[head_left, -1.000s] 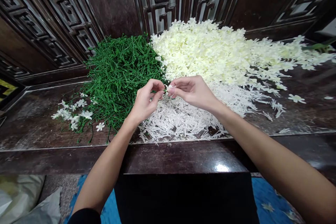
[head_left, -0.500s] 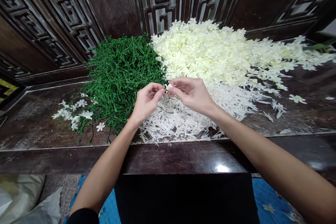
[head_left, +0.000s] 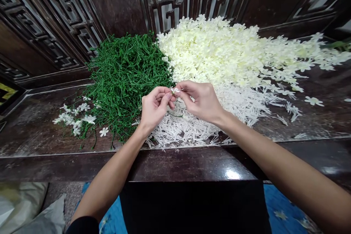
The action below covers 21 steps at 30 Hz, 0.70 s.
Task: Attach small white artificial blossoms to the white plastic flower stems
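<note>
My left hand (head_left: 155,109) and my right hand (head_left: 203,101) meet over the front of the piles, fingertips pinched on one small white artificial flower (head_left: 174,90). A thin green stem (head_left: 178,116) shows just below the left fingers; whether it joins the flower is hard to see. Behind my left hand lies a heap of green plastic stems (head_left: 127,71). Cream-white flower heads (head_left: 214,53) are piled behind my right hand. Under both hands spread thin white plastic sprigs (head_left: 182,131).
White flowers on green stems (head_left: 74,119) lie in a small cluster at the left. A carved dark wooden panel (head_left: 115,3) rises behind the piles on the wooden bench (head_left: 33,131). Loose flower heads (head_left: 314,101) are scattered at the right. Pale sacks (head_left: 33,204) sit on the floor.
My hands stay pinched together at nearly the same place. The left fingers have shifted slightly, with the lower ones now extending further toward the right hand. The view has tilted a little.
</note>
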Tool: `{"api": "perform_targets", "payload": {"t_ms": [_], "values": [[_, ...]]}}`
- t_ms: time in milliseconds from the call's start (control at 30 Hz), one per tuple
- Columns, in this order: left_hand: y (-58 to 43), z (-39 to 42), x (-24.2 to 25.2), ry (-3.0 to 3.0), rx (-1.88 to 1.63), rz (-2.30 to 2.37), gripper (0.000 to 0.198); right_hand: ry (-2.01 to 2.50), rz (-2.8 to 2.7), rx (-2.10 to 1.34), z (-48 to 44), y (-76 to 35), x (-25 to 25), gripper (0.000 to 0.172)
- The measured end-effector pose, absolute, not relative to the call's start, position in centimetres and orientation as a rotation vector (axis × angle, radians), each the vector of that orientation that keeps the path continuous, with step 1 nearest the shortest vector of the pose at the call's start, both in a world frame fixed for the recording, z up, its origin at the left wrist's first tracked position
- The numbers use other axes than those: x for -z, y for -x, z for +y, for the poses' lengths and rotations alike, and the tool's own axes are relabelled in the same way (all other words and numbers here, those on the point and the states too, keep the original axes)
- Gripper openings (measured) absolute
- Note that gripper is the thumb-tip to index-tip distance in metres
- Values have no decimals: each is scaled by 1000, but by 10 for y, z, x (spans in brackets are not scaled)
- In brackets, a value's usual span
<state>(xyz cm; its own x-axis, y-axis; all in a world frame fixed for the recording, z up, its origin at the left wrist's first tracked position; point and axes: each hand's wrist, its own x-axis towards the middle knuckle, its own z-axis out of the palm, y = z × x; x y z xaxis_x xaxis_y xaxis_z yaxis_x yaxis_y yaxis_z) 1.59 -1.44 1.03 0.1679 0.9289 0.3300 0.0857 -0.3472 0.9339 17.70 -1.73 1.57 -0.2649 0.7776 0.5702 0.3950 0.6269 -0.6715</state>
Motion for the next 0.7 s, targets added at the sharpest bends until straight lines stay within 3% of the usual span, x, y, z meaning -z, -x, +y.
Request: {"api": "perform_targets", "payload": {"t_ms": [700], "values": [[-17,-19,-9,-1742,-1398,988,4,829,-1710,-909,-17,-181,-21,11]]}}
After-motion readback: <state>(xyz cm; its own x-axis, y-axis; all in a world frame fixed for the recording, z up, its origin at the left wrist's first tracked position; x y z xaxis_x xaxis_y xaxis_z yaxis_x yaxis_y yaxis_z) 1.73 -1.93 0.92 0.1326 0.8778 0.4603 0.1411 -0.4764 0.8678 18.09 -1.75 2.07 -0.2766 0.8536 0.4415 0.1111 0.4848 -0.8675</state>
